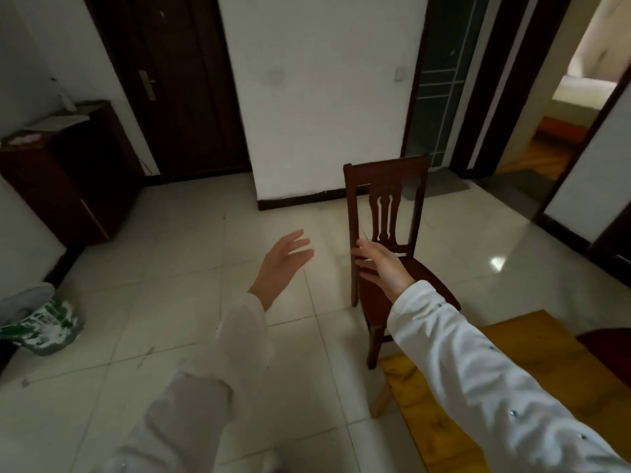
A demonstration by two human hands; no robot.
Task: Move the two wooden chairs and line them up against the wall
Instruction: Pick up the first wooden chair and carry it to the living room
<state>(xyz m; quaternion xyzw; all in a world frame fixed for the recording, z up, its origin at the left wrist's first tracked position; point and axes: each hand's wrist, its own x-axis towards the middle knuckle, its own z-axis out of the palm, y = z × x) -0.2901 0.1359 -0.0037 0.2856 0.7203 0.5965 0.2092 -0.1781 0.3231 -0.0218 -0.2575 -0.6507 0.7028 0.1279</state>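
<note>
At far left on the floor, a green-and-white plastic bag (pixel 44 327), slumped, with something pale grey bulging from its top; contents otherwise impossible to make out. Behind it, against the left wall, a dark wooden cabinet (pixel 73 175) bearing papers and a pinkish cloth on top. Further right, a closed dark door (pixel 177 83) with a brass handle, then a white wall section (pixel 317 97) with a dark skirting board. Open tiled floor (pixel 170 285) between camera and wall.

Right of centre, one dark wooden chair (pixel 386 233), upright, its backrest towards the wall but well apart from it, just beside a yellow wooden table (pixel 461 380) at lower right. Only this one chair in sight. Beyond, a doorway with a grey mat and a bright room at far right.

Left hand (pixel 283 264) stretched forward in a white sleeve, fingers spread, palm inward, empty, blurred, near the chair's left side without touching. Right hand (pixel 379 264) reaching across the seat, fingers curled around the backrest's left post just above the seat.
</note>
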